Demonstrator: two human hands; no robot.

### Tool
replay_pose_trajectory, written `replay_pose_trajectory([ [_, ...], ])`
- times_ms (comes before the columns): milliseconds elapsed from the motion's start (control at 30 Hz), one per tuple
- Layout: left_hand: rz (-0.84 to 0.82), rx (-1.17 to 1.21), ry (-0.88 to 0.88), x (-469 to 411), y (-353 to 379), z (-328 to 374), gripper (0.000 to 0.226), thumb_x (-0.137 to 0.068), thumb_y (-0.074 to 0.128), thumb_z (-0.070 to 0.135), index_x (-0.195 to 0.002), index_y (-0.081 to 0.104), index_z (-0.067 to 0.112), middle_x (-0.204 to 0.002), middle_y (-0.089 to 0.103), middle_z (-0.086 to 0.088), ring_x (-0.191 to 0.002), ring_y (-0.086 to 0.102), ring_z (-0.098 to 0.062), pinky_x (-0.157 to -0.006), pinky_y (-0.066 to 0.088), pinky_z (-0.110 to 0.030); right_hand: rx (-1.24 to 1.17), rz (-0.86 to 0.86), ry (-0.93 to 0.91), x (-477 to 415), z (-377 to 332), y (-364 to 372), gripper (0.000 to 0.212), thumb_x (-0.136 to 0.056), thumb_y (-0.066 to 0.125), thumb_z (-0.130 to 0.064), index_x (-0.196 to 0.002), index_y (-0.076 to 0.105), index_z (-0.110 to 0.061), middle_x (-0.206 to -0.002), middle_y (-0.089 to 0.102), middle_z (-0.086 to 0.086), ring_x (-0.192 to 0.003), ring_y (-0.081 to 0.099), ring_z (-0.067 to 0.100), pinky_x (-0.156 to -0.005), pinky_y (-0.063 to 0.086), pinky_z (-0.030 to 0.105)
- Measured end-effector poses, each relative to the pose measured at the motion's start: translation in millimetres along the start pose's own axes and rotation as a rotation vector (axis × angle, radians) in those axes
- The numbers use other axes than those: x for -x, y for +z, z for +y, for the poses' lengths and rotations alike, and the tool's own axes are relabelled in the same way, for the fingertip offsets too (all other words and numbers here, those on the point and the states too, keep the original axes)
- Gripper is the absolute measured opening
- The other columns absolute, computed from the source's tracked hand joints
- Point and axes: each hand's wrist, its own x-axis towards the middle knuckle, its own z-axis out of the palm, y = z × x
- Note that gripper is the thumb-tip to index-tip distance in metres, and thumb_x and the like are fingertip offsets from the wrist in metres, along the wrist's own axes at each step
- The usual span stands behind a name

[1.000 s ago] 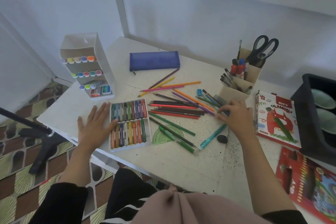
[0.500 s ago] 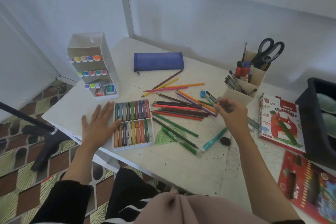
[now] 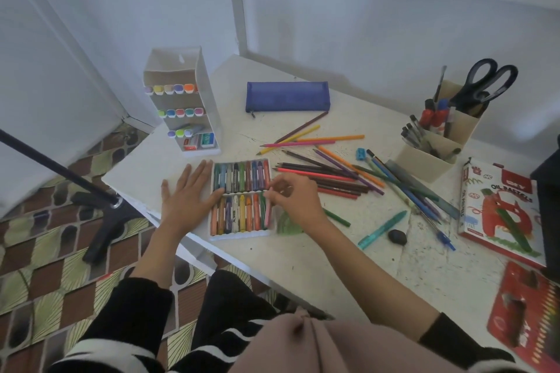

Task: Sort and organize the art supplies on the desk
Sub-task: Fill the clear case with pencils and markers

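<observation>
Right hand [image 3: 291,197], come over from the pencil pile [image 3: 333,179], pinches a pink pastel [image 3: 268,212] into the pastel tray [image 3: 242,235], near left on the tabletop [image 3: 303,257]; left hand [image 3: 186,197] lies flat and open against its edge; one stray apparently filed.

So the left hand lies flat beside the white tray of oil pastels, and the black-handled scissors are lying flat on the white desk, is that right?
Not quite. The black-handled scissors are not flat on the white desk; they stand handles-up in the beige pen holder, as the head view shows. The left hand does lie flat beside the white tray of oil pastels.
</observation>
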Motion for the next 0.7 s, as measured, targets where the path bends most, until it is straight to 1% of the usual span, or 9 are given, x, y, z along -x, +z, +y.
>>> replay_pose_trajectory([
  [100,0.001,0.005,0.002,0,0,1,0.077,-0.081,0.009,0.070,-0.149,-0.008,0.038,-0.158,-0.005,0.016,-0.146,-0.010,-0.009,-0.114,-0.006,-0.055,0.149,-0.032,-0.020,-4,4,10,0.019,-0.082,0.071,-0.017,-0.099,0.068,-0.009,-0.082,0.064,-0.001,-0.069,0.053,0.002,-0.070,0.045,0.011],
  [200,0.003,0.008,0.005,0,0,0,0.078,-0.081,0.009,0.070,-0.149,-0.008,0.038,-0.158,-0.005,0.016,-0.146,-0.010,-0.009,-0.114,-0.006,-0.055,0.238,-0.011,-0.097,-5,9,16,0.019,-0.082,0.071,-0.017,-0.098,0.068,-0.009,-0.083,0.059,-0.004,-0.080,0.050,0.008,-0.077,0.045,0.020],
  [267,0.004,0.006,0.005,0,0,0,0.079,-0.080,0.007,0.072,-0.149,-0.008,0.039,-0.158,-0.005,0.017,-0.146,-0.010,-0.009,-0.114,-0.006,-0.055,0.291,0.022,-0.140,-5,17,20,0.022,-0.082,0.071,-0.017,-0.102,0.067,-0.010,-0.092,0.054,-0.003,-0.090,0.046,0.011,-0.084,0.045,0.024],
  [367,0.012,-0.002,0.008,0,1,0,0.084,-0.073,-0.001,0.077,-0.148,-0.010,0.041,-0.158,-0.007,0.018,-0.145,-0.012,-0.008,-0.114,-0.007,-0.055,0.331,0.077,-0.141,-5,27,23,0.037,-0.080,0.072,-0.024,-0.116,0.062,-0.016,-0.106,0.046,0.001,-0.102,0.039,0.014,-0.090,0.040,0.022],
  [500,0.013,0.012,0.016,2,0,-1,0.085,-0.073,-0.002,0.077,-0.149,-0.008,0.041,-0.158,-0.005,0.019,-0.145,-0.011,-0.008,-0.114,-0.008,-0.054,0.396,0.077,-0.126,-7,32,22,0.046,-0.080,0.070,-0.034,-0.123,0.057,-0.023,-0.113,0.043,0.000,-0.106,0.033,0.012,-0.093,0.033,0.021],
  [567,0.026,0.039,0.017,3,0,1,0.079,-0.080,0.007,0.075,-0.150,-0.004,0.040,-0.158,-0.001,0.017,-0.146,-0.008,-0.008,-0.114,-0.007,-0.053,0.393,0.080,-0.136,-6,32,22,0.046,-0.081,0.069,-0.034,-0.124,0.057,-0.023,-0.114,0.043,0.001,-0.107,0.033,0.013,-0.093,0.033,0.021],
  [600,0.050,0.074,0.014,4,0,2,0.075,-0.085,0.016,0.071,-0.151,0.001,0.039,-0.159,0.004,0.015,-0.146,-0.004,-0.009,-0.114,-0.006,-0.052,0.388,0.079,-0.144,-5,32,22,0.047,-0.080,0.070,-0.033,-0.124,0.057,-0.022,-0.115,0.044,0.001,-0.107,0.034,0.013,-0.093,0.033,0.021],
  [667,0.152,0.227,-0.012,7,1,4,0.063,-0.095,0.041,0.055,-0.150,0.020,0.033,-0.157,0.022,0.007,-0.146,0.011,-0.014,-0.117,0.001,-0.047,0.331,0.058,-0.165,-4,33,19,0.048,-0.078,0.072,-0.032,-0.123,0.058,-0.022,-0.113,0.045,-0.001,-0.106,0.035,0.012,-0.091,0.032,0.017],
  [700,0.220,0.347,-0.026,7,-1,5,0.057,-0.095,0.050,0.042,-0.147,0.032,0.029,-0.153,0.033,0.002,-0.144,0.021,-0.018,-0.118,0.008,-0.046,0.255,0.043,-0.173,-4,32,15,0.047,-0.078,0.073,-0.031,-0.121,0.058,-0.023,-0.111,0.047,-0.003,-0.105,0.037,0.010,-0.089,0.032,0.014],
])
